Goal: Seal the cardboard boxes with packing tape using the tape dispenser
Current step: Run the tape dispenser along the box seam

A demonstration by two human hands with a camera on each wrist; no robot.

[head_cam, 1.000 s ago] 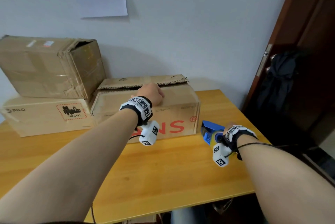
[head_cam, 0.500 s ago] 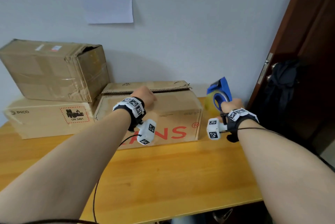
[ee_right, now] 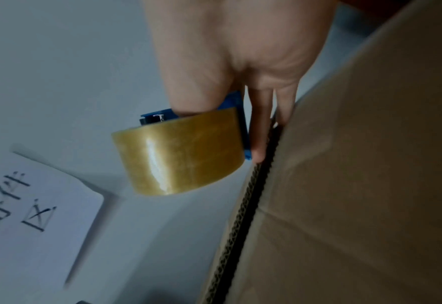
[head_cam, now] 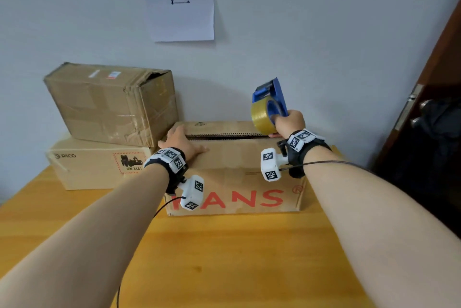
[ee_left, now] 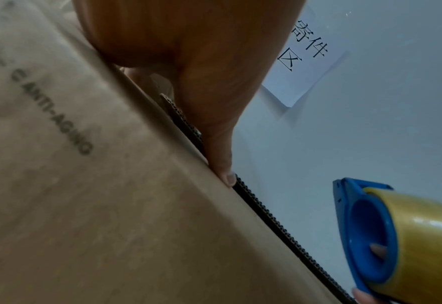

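The left hand [head_cam: 183, 142] lies flat on the cardboard box [head_cam: 234, 180], fingers spread. At centre right, the right hand [head_cam: 289, 122] pinches the blue tape dispenser [head_cam: 270, 105] above the box's top.

Bare wooden worktop [head_cam: 224, 258] lies open before the red-lettered cardboard box [head_cam: 232, 183]; two stacked brown cardboard boxes [head_cam: 109, 113] block its left.

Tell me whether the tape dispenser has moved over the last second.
Yes. The tape dispenser rose off the table and now sits above the red-lettered box, gripped by the right hand.
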